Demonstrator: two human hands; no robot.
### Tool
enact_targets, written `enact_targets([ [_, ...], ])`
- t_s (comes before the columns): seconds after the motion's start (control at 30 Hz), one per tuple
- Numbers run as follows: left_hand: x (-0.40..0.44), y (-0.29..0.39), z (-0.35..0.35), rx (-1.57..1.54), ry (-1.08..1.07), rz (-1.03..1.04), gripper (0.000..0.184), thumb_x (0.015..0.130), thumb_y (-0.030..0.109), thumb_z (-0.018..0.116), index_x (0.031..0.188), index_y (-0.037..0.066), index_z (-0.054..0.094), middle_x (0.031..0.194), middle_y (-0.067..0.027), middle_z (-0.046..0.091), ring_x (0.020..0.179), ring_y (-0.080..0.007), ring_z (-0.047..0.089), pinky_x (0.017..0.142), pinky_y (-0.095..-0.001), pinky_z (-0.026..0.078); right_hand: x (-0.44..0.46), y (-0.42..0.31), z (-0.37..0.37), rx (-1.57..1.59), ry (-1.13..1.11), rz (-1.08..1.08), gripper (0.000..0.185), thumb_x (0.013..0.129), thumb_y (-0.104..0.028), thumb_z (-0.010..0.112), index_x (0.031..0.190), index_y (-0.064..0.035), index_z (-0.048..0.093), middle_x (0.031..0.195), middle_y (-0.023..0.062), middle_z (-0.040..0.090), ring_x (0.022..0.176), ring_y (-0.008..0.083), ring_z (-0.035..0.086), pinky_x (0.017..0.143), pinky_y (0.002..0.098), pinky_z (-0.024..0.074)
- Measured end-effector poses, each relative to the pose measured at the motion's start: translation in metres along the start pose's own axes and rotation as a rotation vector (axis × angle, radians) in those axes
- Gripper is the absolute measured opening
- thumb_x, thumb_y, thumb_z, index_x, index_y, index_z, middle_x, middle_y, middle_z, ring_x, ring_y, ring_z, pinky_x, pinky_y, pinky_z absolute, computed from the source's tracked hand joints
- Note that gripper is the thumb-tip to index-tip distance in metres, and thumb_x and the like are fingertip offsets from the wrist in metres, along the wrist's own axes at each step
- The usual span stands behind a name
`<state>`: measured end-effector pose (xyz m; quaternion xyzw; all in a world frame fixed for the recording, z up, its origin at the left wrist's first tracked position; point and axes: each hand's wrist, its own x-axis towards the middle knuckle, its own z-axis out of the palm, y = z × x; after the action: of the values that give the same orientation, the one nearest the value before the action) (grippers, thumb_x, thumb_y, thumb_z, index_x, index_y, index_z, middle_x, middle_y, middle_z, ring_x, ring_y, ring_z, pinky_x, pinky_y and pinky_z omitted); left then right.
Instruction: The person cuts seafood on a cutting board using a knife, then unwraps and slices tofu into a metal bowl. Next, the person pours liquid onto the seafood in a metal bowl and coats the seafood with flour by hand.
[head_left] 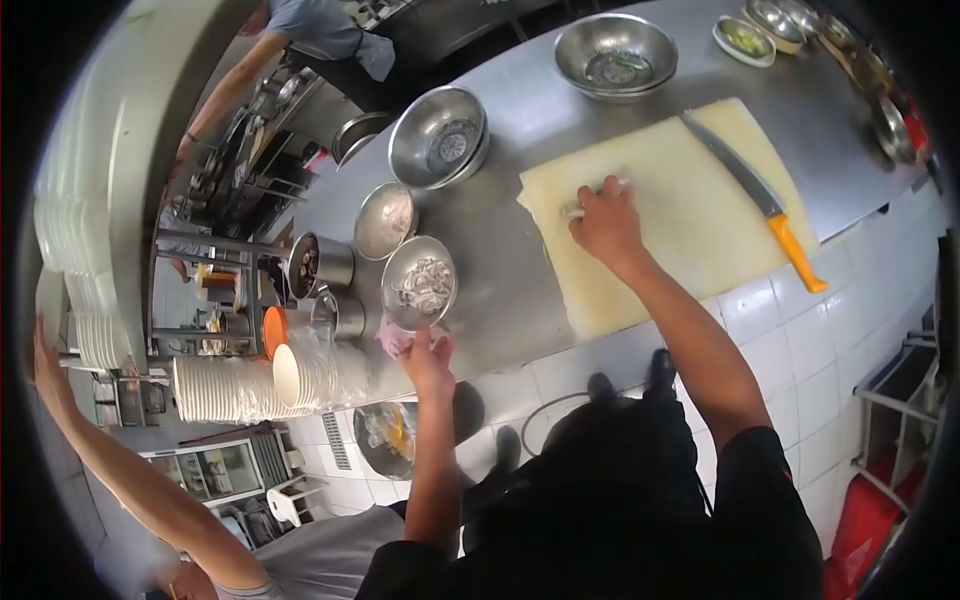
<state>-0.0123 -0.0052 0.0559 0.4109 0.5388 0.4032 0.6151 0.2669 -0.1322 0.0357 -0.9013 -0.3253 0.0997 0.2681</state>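
Gripping a small pale item (573, 210), the right hand (608, 218) presses down on the board (690, 260) near its 10 o'clock edge, fingers curled over the item and mostly hiding it. The left hand (427, 365) is at the 6 o'clock rim of the strip bowl (388, 295), by a pink cloth or bag (394, 338); its fingers are bent, but whether they grip the rim I cannot tell. Pale strips (426, 285) lie in that bowl, which sits on the tabletop (500, 270) well apart from the board, toward its 8 to 9 o'clock.

A smaller bowl (385, 222) of pale food is just beside the strip bowl at 11 o'clock. The knife (745, 175) lies on the board's 2 to 3 o'clock side, orange handle past the edge. From the board, large bowls (438, 137) sit at 10 o'clock, more bowls (616, 57) at 11, and a green-filled dish (745, 43) at 1. Paper cups (300, 375) are at 8. Another person (330, 40) reaches at the view's 11 o'clock; a second person (330, 550) is at 7.
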Motion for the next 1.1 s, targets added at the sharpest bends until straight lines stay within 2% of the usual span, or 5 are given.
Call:
enact_targets([
  [0.3, 0.077, -0.003, -0.010, 0.001, -0.112, 0.100, 0.017, 0.087, 0.002, 0.050, 0.103, 0.003, 0.044, 0.085, -0.0132, 0.056, 0.064, -0.0252, 0.057, 0.052, -0.0364, 0.056, 0.009, 0.031, 0.024, 0.167, 0.314, -0.091, 0.022, 0.071, -0.007, 0.066, 0.092, -0.0023, 0.062, 0.083, 0.0167, 0.062, 0.069, 0.0288, 0.062, 0.062, 0.0414, 0.0503],
  [0.43, 0.050, 0.003, -0.009, 0.014, -0.212, 0.082, 0.013, 0.082, -0.005, 0.048, 0.090, 0.004, 0.043, 0.070, -0.0101, 0.051, 0.054, -0.0230, 0.054, 0.048, -0.0348, 0.054, 0.008, 0.018, -0.014, 1.275, 0.043, 0.351, 0.023, 0.072, -0.003, 0.066, 0.094, 0.0023, 0.061, 0.073, 0.0074, 0.059, 0.059, 0.0130, 0.058, 0.051, 0.0275, 0.0455],
  [0.63, -0.006, 0.046, 0.022, 0.198, -0.420, 0.041, 0.019, 0.078, -0.006, 0.051, 0.087, 0.007, 0.040, 0.081, -0.0078, 0.054, 0.061, -0.0162, 0.056, 0.048, -0.0301, 0.052, -0.037, -0.064, -0.066, 1.148, -0.077, 0.009, 0.027, 0.071, -0.006, 0.066, 0.097, -0.0003, 0.062, 0.080, 0.0089, 0.062, 0.064, 0.0163, 0.060, 0.056, 0.0309, 0.0482],
  [0.77, -0.018, 0.040, 0.039, 0.231, -0.556, -0.005, 0.018, 0.079, -0.005, 0.050, 0.088, 0.007, 0.040, 0.081, -0.0076, 0.054, 0.062, -0.0158, 0.057, 0.049, -0.0291, 0.052, -0.069, -0.098, -0.026, 0.313, 0.167, -0.363, 0.026, 0.065, -0.009, 0.066, 0.091, -0.0091, 0.067, 0.093, 0.0136, 0.063, 0.087, 0.0278, 0.062, 0.075, 0.0365, 0.0498],
  [1.1, -0.098, 0.035, 0.078, 0.252, -0.731, -0.014, 0.019, 0.079, -0.004, 0.053, 0.089, 0.008, 0.041, 0.090, -0.0071, 0.054, 0.068, -0.0159, 0.060, 0.050, -0.0279, 0.052, -0.112, -0.041, -0.128, 0.185, 0.009, -0.236, 0.056, 0.062, -0.017, 0.073, 0.114, -0.0040, 0.057, 0.110, 0.0200, 0.056, 0.102, 0.0331, 0.055, 0.088, 0.0383, 0.0454],
])
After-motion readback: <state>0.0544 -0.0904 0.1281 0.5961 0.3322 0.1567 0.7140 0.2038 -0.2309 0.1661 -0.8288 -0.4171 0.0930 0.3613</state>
